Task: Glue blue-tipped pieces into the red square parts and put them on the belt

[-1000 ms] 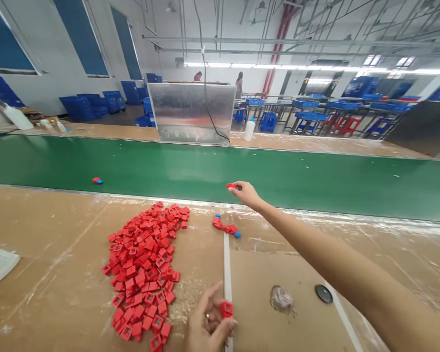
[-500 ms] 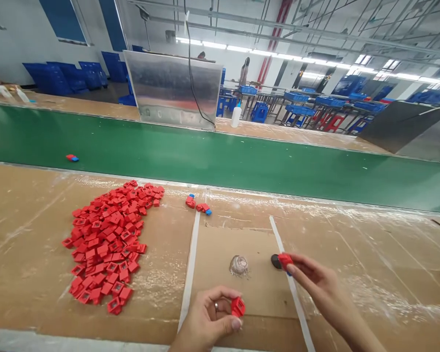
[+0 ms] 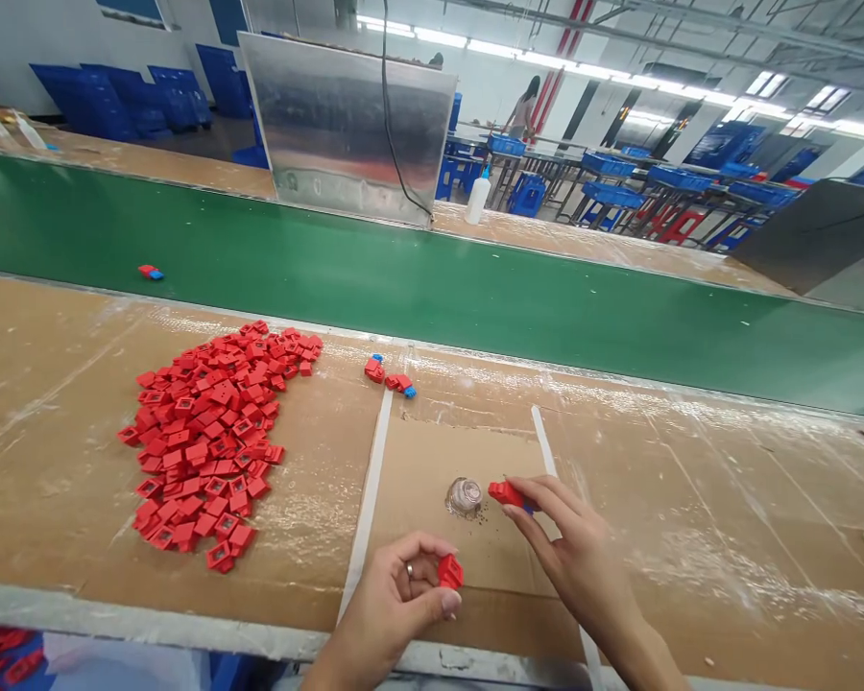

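Note:
Near the front edge, my left hand (image 3: 403,595) pinches a small hollow red plastic block (image 3: 450,571) between thumb and fingers. My right hand (image 3: 562,528) grips a red and blue plastic piece (image 3: 505,493) by its blue end, its red end pointing left. Just left of that piece, a small rounded greyish lump (image 3: 465,495) sits on a cardboard sheet (image 3: 418,451), with dark specks around it. The round black object beside the right tape strip is hidden now behind my right hand.
A large heap of red blocks (image 3: 208,432) lies to the left. Two red and blue pieces (image 3: 400,385) rest beyond the cardboard, and another (image 3: 151,273) is on the green belt (image 3: 317,259). A white bottle (image 3: 478,198) stands behind the belt; a person (image 3: 524,107) is far back.
My right hand has moved left with the red and blue piece, from the black round object to beside the lump. My left hand still holds its red block. The view has tilted down.

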